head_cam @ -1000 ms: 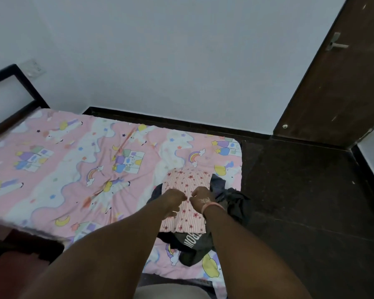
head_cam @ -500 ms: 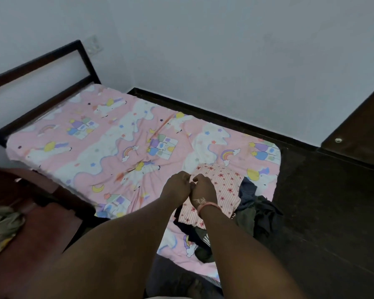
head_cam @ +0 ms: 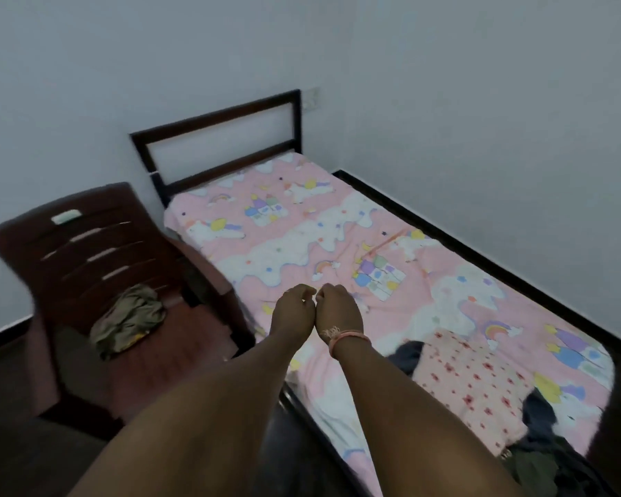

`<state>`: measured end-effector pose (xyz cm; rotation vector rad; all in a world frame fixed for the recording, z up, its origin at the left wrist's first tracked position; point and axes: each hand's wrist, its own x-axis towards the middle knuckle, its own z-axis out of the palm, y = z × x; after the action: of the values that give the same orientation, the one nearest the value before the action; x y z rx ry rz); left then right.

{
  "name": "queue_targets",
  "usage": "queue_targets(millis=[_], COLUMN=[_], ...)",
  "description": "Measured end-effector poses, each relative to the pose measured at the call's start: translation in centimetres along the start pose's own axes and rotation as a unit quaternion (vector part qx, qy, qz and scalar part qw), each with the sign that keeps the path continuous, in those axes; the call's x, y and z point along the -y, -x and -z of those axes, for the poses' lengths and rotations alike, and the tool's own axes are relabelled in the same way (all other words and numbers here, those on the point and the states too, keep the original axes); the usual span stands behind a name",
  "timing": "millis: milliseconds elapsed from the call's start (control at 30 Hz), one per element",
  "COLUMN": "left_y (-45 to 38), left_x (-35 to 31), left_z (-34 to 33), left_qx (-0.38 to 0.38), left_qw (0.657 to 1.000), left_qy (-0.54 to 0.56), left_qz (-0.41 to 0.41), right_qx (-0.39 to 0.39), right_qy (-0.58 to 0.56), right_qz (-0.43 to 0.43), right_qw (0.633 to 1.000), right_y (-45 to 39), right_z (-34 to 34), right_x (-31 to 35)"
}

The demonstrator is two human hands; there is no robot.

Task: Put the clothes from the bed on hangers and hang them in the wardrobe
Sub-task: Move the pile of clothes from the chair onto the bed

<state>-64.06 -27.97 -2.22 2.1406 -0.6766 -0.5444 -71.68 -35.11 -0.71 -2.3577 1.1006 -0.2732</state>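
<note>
- Both arms are reaching forward over the near edge of the bed (head_cam: 337,224), and the left hand (head_cam: 292,312) and right hand (head_cam: 337,310) are meeting knuckle to knuckle, fingers curled in and holding nothing that I can see.
- The clothes are lying at the near right end of the bed: a folded pink floral garment (head_cam: 474,382) is resting on top of a heap of dark clothes (head_cam: 552,464), well apart from both hands.
- The pink garment's long axis is running from far left to near right, roughly along the mattress; which end is the neck I cannot tell.
- A crumpled olive cloth (head_cam: 130,319) is sitting on the seat of a brown plastic chair (head_cam: 87,245) to the left of the bed.
- No hanger or wardrobe is showing, so nothing is hung yet.
- Risk, as I judge it: the dark heap is hanging at the mattress edge, so tugging the top piece may be enough to drag it to the floor; a one-corner grab would also undo the fold.
</note>
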Motion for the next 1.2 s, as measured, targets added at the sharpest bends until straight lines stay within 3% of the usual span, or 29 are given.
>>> queue_targets(millis=[200, 433, 700, 1000, 1133, 1200], left_y=[-5.3, -6.5, -6.9, -15.9, -21.3, -20.0], left_x=[8.9, 18.1, 26.8, 35.5, 41.7, 41.0], left_z=[16.5, 31.3, 35.0, 36.4, 34.0, 33.8], left_qx=[-0.148, -0.210, -0.246, -0.239, -0.187, -0.145], left_qw=[0.985, 0.963, 0.928, 0.909, 0.907, 0.914], left_qy=[0.042, 0.028, 0.088, 0.093, 0.068, 0.072], left_qz=[0.082, 0.165, 0.266, 0.329, 0.371, 0.373], right_qx=[0.053, 0.135, 0.222, 0.318, 0.403, 0.429], right_qy=[-0.022, -0.028, 0.020, 0.007, 0.021, 0.041], right_qz=[0.128, 0.213, 0.232, 0.206, 0.160, 0.146], right_qw=[0.990, 0.967, 0.947, 0.925, 0.901, 0.890], right_y=[-4.0, -3.7, -5.5, -14.2, -20.9, -20.9], right_z=[-6.3, -14.4, -22.3, -32.5, -40.3, -40.6], right_x=[18.8, 33.6, 37.5, 39.9, 39.5, 38.4])
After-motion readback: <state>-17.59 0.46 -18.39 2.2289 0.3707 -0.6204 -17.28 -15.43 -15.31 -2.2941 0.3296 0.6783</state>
